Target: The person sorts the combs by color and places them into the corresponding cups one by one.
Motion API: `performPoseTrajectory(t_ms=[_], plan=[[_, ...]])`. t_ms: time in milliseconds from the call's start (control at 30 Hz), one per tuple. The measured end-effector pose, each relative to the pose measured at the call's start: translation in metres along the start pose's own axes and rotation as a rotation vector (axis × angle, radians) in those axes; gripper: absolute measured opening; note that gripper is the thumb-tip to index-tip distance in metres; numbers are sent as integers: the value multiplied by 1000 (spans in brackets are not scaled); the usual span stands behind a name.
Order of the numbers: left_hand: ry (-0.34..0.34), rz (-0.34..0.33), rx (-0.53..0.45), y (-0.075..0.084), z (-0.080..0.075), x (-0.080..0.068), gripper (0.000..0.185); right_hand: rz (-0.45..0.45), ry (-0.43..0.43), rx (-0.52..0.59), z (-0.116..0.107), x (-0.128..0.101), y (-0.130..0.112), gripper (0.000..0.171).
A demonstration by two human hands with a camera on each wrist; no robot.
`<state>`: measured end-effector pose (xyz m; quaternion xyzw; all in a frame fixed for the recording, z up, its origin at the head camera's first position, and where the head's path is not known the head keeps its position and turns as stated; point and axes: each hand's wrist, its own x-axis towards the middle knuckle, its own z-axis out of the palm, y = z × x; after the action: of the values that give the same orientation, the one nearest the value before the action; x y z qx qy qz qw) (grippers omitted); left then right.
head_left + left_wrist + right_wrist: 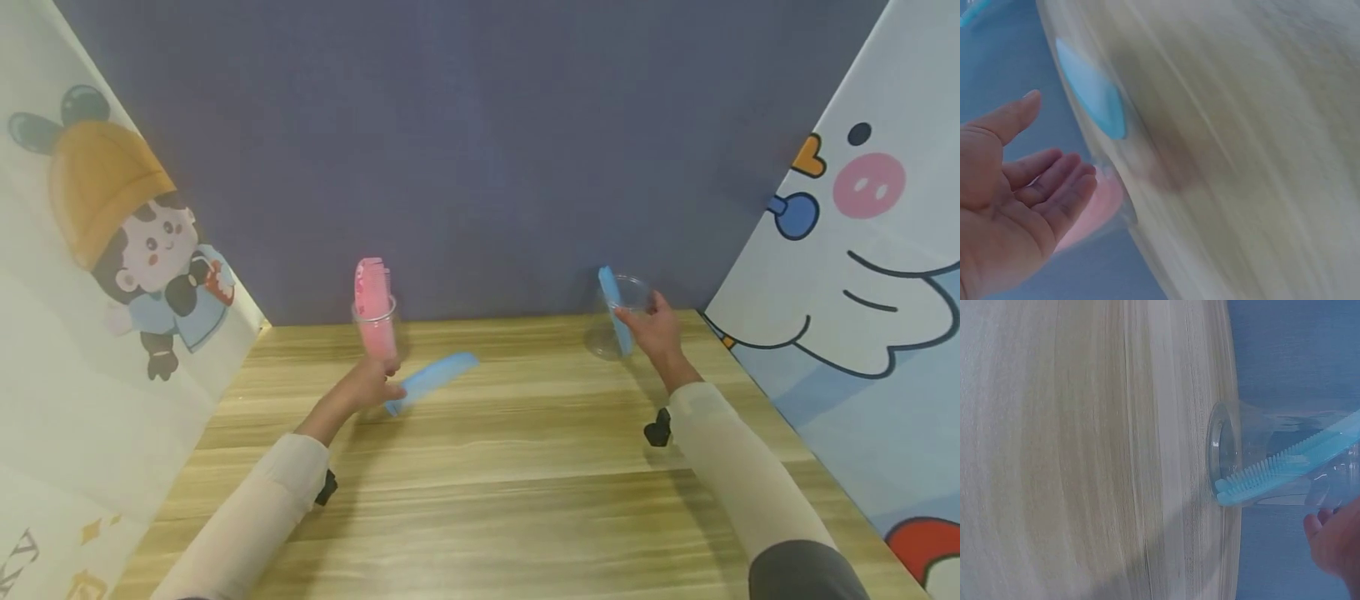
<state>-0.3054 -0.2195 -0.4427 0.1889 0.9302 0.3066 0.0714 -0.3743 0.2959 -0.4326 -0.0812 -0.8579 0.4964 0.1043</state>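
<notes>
Left hand [1004, 206] open, fingers near pink comb [1094, 209]; blue comb [1091, 97] on table [1254, 150].

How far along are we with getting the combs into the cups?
Done: pink combs stand in the left clear cup, a blue comb in the right clear cup by the right hand. In hand: left hand touches another blue comb lying on the table. Left: cupping it.
</notes>
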Motion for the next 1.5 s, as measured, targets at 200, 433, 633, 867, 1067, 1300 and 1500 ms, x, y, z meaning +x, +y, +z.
performPoseTrajectory(t_ms=[200,433,633,867,1067,1300,1500], plan=[[-84,-158,30,-4,7,-7,76,2,12,-19,1,0,2,107],[-80,-144,140,-7,18,-6,70,-13,14,-27,-1,0,3,106],[-15,-175,162,-9,31,-5,45,-12,5,-29,-2,-3,3,106],[58,-190,214,-8,36,-4,41,-19,9,-30,-4,-1,1,106],[74,-172,210,-9,35,-2,32,-24,18,-37,-6,2,-1,104],[66,-150,197,-7,35,0,31,-18,11,-44,-7,0,-1,104],[77,-155,155,-4,30,-1,43,-5,-6,-38,-6,-3,0,105]])
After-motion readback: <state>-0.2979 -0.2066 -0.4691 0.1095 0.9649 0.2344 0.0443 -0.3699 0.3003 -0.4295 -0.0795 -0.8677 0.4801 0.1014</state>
